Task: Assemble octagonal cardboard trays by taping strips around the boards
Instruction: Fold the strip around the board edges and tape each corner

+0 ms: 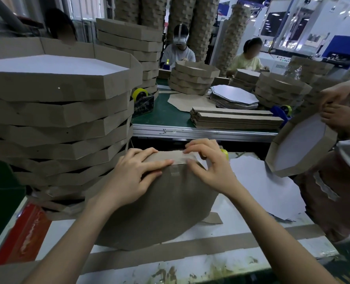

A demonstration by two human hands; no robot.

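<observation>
Trays (57,111), octagonal and brown-walled, stand nested in a tall stack at the left, and the top one shows only its white floor. Beside the stack, the octagonal board (159,206) leans up from the table (67,228), brown back toward the camera, near edge down and far edge raised. A cardboard strip (170,155) runs along that raised edge, its long axis left to right. The left hand (135,173) lies spread over the strip and board, fingers fairly straight and pressing. The right hand (211,167) curls in, with thumb and forefinger pinching a clear tape piece (188,157) at the strip's top edge. A second long strip (190,247) lies flat across the table's near side, also left to right. White-faced boards (262,181) lie to the right. Farther right, another person's hands (337,117) hold a tilted tray (299,146).
</observation>
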